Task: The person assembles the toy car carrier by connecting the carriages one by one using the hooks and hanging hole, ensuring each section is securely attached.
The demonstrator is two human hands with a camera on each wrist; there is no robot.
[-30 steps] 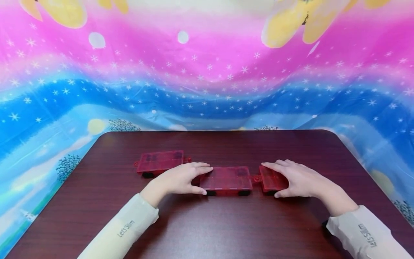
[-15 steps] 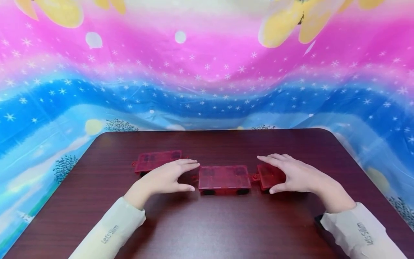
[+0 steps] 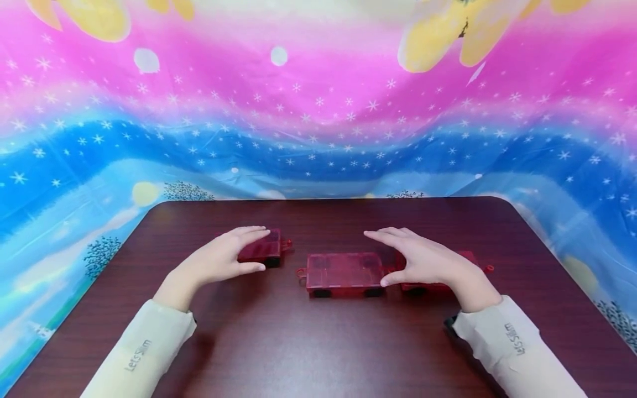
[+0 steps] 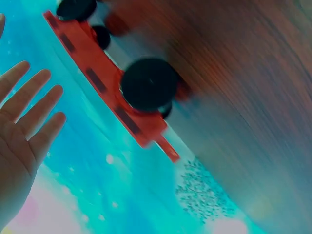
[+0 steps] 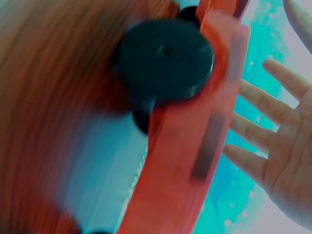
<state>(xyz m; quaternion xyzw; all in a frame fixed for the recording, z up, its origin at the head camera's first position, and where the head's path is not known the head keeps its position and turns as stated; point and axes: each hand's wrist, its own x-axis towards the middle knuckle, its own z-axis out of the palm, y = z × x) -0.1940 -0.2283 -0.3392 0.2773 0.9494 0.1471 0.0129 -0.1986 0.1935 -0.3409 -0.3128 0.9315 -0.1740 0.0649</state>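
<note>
Three flat, see-through red toy wagons with black wheels stand on the table. My left hand hovers at the left wagon, hiding most of it, with thumb and fingers apart. In the left wrist view, its spread fingers are clear of that wagon's side. The middle wagon shows whole, a ring hitch at its left end. My right hand is over the right wagon, its thumb tip near the middle wagon's right end. Its fingers spread loosely beside the red side in the right wrist view.
The dark brown wooden table has rounded far corners. Behind it hangs a pink and blue printed cloth. A gap separates the left wagon from the middle one. The middle and right wagons stand end to end, their joint partly hidden.
My left hand has come off the middle wagon and moved left to the left wagon. My right hand has let go of the right wagon and shifted left, uncovering its right end.
</note>
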